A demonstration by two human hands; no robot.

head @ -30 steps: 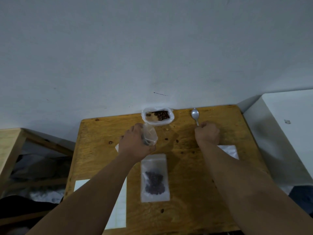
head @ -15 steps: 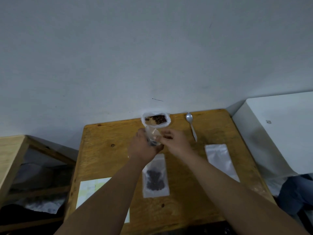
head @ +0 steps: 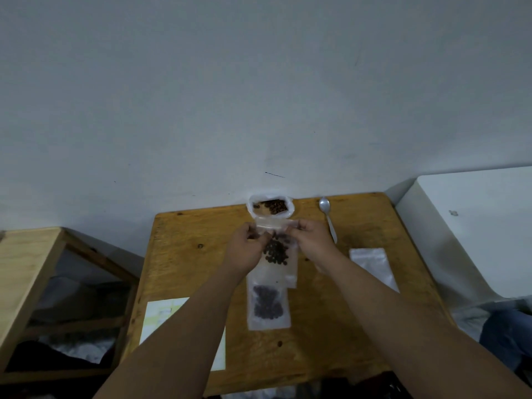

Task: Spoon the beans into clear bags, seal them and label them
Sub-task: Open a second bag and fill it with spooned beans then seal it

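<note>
A clear bag (head: pixel 280 256) with dark beans in it hangs upright above the wooden table (head: pixel 184 249). My left hand (head: pixel 246 247) pinches its top strip at the left end and my right hand (head: pixel 312 239) pinches it at the right end. Behind the bag stands an open white bag of beans (head: pixel 270 207) at the table's far edge. The metal spoon (head: pixel 328 218) lies free on the table to the right of my right hand. A flat filled bag (head: pixel 269 308) lies on the table below the held one.
An empty clear bag (head: pixel 372 267) lies at the right of the table. A white label sheet (head: pixel 161 315) lies at the front left, partly under my left forearm. A white box (head: pixel 475 223) stands to the right, a wooden frame (head: pixel 26 272) to the left.
My right hand left the spoon on the table and came across to the bag in my left hand. Both hands now hold the bag's top, and the bag hangs full length.
</note>
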